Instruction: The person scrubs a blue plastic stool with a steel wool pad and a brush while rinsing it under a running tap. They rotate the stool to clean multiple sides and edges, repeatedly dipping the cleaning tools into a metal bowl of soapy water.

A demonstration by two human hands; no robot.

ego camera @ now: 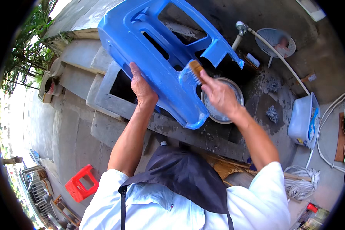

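Note:
A blue plastic stool (pixel 158 77) is tilted on its side over a concrete sink, its leg cut-outs facing right. My left hand (pixel 143 87) grips its near left side, thumb on the outer face and fingers hidden behind. In my right hand (pixel 220 95) is a wooden scrubbing brush (pixel 196 69), its pale bristles against the curved edge between two legs. Whitish suds cling to the plastic around the brush and at the lower leg end. Beneath my right hand, a round metal basin (pixel 237 89) holds foamy water.
A pipe with a tap (pixel 241 27) and a round mirror (pixel 276 43) are at the wall. Another brush (pixel 252 60) and steel wool (pixel 272 114) lie on the wet ledge. A plastic container (pixel 303 120), a mop (pixel 303 182) and a red stool (pixel 82 184) are farther out. Concrete steps (pixel 80 54) rise at left.

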